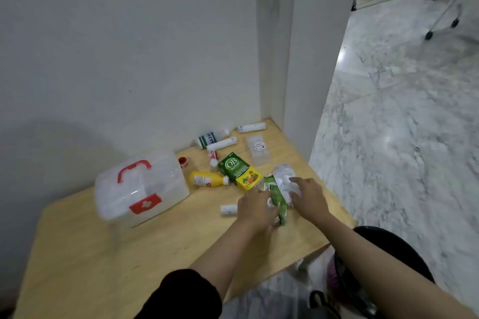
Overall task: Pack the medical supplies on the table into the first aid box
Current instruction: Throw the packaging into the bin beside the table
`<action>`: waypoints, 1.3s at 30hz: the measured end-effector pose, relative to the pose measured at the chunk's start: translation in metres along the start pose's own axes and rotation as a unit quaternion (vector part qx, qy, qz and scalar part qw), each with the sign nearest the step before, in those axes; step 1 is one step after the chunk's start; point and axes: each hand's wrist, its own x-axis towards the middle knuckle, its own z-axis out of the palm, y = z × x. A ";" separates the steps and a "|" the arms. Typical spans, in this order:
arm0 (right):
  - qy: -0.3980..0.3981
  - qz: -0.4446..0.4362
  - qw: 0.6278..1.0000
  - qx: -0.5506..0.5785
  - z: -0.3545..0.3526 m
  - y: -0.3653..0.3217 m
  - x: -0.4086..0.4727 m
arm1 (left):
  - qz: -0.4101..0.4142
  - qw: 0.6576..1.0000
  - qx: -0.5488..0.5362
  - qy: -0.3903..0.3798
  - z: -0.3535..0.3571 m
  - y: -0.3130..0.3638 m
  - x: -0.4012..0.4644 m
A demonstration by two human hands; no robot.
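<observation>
A clear plastic first aid box [141, 189] with a red handle and red latch stands closed on the left of the wooden table [103, 254]. Both hands are over a pile of green sachets [278, 199] and silvery blister packs [283, 176] near the table's right edge. My left hand [255, 208] presses on the sachets from the left. My right hand [308, 195] rests on the blister packs, fingers spread. A green and yellow medicine carton [239, 171], a yellow bottle [208, 179] and a small white roll [228, 210] lie close by.
Near the wall lie a green-labelled bottle [211, 138], two white tubes [222, 143] [252, 127], a clear flat case [258, 150], a small red-capped item [183, 161] and a small vial [213, 160]. The table's right edge drops to a marble floor [401, 124].
</observation>
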 end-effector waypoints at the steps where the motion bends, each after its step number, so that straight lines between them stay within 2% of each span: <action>1: 0.003 0.057 0.998 -0.013 0.000 0.037 0.016 | 0.006 0.998 0.015 -0.061 0.027 0.018 0.036; 3: 0.015 0.052 0.998 -0.029 0.003 0.034 0.012 | -0.011 0.997 0.046 -0.060 0.026 0.015 0.030; 8: -0.007 0.047 0.997 0.059 -0.007 0.022 0.025 | -0.028 0.998 0.050 -0.022 0.025 0.008 0.037; 10: -0.017 0.034 0.998 0.043 -0.004 0.020 0.026 | -0.038 0.999 0.029 -0.024 0.024 0.007 0.038; 13: -0.006 0.067 0.998 -0.002 -0.005 0.014 0.027 | -0.055 0.998 0.004 -0.019 0.020 0.010 0.039; 18: -0.042 0.078 0.988 0.129 -0.012 0.011 0.029 | -0.066 0.998 -0.006 -0.005 0.017 0.014 0.038; 26: 0.011 0.069 0.978 0.195 -0.043 0.023 0.016 | -0.052 0.996 -0.076 0.006 0.017 0.016 0.035; 33: 0.105 0.098 0.963 0.228 -0.084 0.049 -0.005 | 0.030 0.986 -0.143 0.083 0.011 0.047 0.035; 39: 0.188 0.164 0.943 0.218 -0.108 0.101 -0.043 | 0.142 0.969 -0.188 0.075 0.025 0.111 0.037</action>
